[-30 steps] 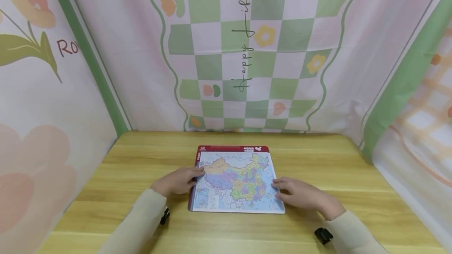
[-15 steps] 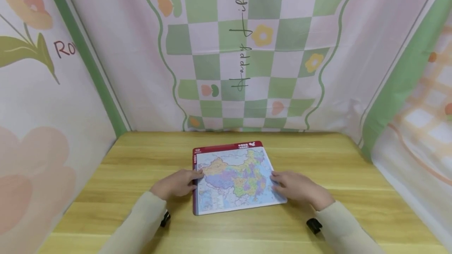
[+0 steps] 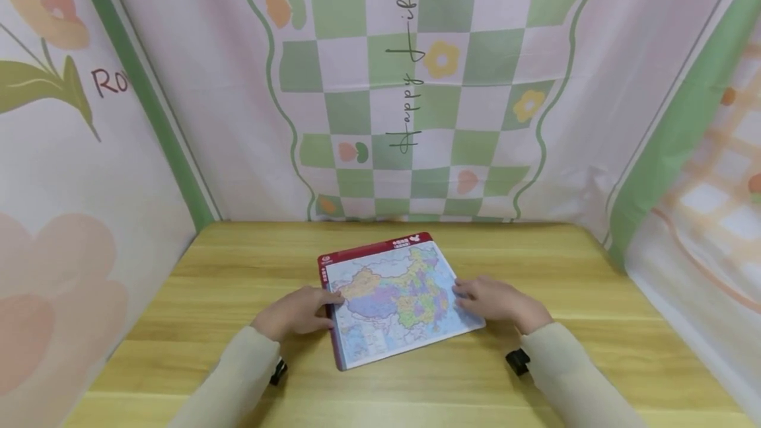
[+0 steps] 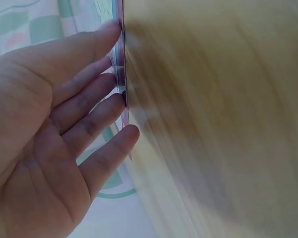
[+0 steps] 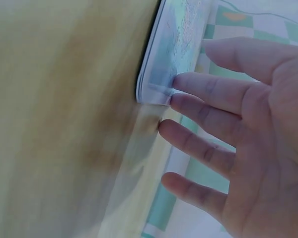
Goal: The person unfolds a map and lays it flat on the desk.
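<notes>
Map board [image 3: 389, 301] has turned counterclockwise, touching left hand [image 3: 297, 312].

Both sleeved, my left forearm [image 3: 238, 368] and right forearm [image 3: 577, 375] angle inward, my left hand [image 3: 297, 312] and right hand [image 3: 493, 300] opposite each other, backs uppermost. Seen from the wrists, my palms show, thumbs extended, fingers reaching out nearly straight, the right hand's little finger [image 5: 196, 193] standing apart.

Map board [image 3: 386, 306]: on the table [image 3: 535, 259], askew to its far edge.
Left hand [image 3: 297, 312]: at its left edge.
Right hand [image 3: 499, 301]: at its right edge.
Cloth [image 3: 392, 65]: behind the table.
</notes>
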`<state>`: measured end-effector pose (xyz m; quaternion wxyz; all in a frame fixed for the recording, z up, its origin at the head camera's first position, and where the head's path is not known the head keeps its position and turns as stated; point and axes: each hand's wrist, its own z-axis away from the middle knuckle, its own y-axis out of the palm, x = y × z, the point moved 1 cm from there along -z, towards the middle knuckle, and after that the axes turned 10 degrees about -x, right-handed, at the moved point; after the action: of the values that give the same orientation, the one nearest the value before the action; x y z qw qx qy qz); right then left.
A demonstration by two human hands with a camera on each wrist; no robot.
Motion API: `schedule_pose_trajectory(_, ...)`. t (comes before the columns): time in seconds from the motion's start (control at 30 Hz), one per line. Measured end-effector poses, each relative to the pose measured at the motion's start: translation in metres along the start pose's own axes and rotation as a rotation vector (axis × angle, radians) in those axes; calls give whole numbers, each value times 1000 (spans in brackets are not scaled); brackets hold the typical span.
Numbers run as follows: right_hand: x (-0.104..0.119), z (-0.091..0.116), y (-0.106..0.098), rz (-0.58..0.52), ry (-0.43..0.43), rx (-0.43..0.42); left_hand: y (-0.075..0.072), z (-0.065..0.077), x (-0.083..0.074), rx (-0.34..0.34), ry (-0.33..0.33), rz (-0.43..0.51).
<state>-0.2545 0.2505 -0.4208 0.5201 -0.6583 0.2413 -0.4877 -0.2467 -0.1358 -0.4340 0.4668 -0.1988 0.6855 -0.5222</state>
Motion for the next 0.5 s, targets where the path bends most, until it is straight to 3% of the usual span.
schedule_pose_trajectory(0.5, -4, -19, -4, -62, 68, 39, 2, 0, -6, -44, 57, -6)
